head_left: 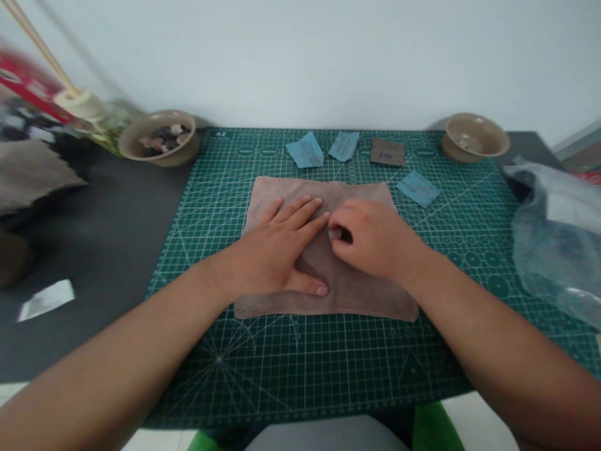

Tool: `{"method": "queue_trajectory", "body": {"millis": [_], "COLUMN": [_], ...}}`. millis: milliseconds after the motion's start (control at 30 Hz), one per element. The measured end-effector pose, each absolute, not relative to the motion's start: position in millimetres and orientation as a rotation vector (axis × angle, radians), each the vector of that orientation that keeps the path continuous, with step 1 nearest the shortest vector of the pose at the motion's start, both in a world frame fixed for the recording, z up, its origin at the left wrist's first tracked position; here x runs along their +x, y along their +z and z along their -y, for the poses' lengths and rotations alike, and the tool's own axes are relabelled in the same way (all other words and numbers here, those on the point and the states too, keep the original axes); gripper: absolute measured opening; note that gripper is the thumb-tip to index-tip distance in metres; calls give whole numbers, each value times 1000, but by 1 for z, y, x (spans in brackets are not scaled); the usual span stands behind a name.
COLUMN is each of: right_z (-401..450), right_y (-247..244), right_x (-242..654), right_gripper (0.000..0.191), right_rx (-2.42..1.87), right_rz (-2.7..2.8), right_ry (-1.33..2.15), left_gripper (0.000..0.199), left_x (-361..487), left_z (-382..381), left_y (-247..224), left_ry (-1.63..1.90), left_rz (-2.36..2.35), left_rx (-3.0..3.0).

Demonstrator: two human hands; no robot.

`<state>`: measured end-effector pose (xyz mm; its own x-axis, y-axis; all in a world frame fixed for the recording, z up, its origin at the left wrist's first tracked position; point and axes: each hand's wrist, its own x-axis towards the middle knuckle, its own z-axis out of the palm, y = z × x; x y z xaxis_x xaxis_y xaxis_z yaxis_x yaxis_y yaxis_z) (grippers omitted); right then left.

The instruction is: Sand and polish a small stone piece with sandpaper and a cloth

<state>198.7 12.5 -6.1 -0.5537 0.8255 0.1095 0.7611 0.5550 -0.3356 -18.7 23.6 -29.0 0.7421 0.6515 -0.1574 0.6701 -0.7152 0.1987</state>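
Left hand (270, 250) spread flat and released, pinning a sheet of tan suede (357, 300) to a green A2 cutting mat (211, 369), as the right hand (370, 241) curls closed just beside it, fingertips pinched on a small pale piece (334, 233), too small to identify. The suede lies mid-mat, with open grid toward the onlooker and to either side. Risk sits at the pinch: loosened fingers could drop the pale piece or send it rolling across the nap, while hard pressure could ruck the soft sheet, its far corners unweighted. Beyond, blue abrasive slips (305, 150) and a brown abrasive slip (387, 151) lie along the mat's far edge, leaving limited room there. Another blue slip (417, 188) sits just off the suede's right corner, where a wide sweep of the right hand could catch it. A stoneware bowl of pebbles (129, 138) and a second stoneware bowl (474, 119) flank the far edge; a crumpled plastic bag (554, 232) crowds the right side.
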Motion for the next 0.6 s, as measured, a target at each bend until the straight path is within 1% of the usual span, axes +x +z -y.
{"method": "queue_trajectory", "body": {"millis": [67, 100, 233, 433, 600], "right_z": [-15, -15, -12, -20, -6], "right_y": [-7, -7, -8, -7, -3], "right_x": [201, 201, 195, 207, 197], "right_gripper": [16, 16, 18, 20, 18], "right_rx": [-1517, -1527, -1219, -1575, -1325], "right_rz": [2429, 2421, 2590, 2428, 2616], "right_ry": [244, 234, 422, 259, 402], "left_gripper": [125, 125, 127, 124, 127], "left_x": [-19, -19, -19, -19, -21], "left_z": [-24, -24, -24, -24, -25], "left_y": [-29, -30, -31, -30, -33], "left_ry": [-110, -107, -105, -136, -99], "left_rz": [-1042, -1042, -1044, -1046, -1024], "left_rx": [2709, 2712, 2713, 2714, 2729]}}
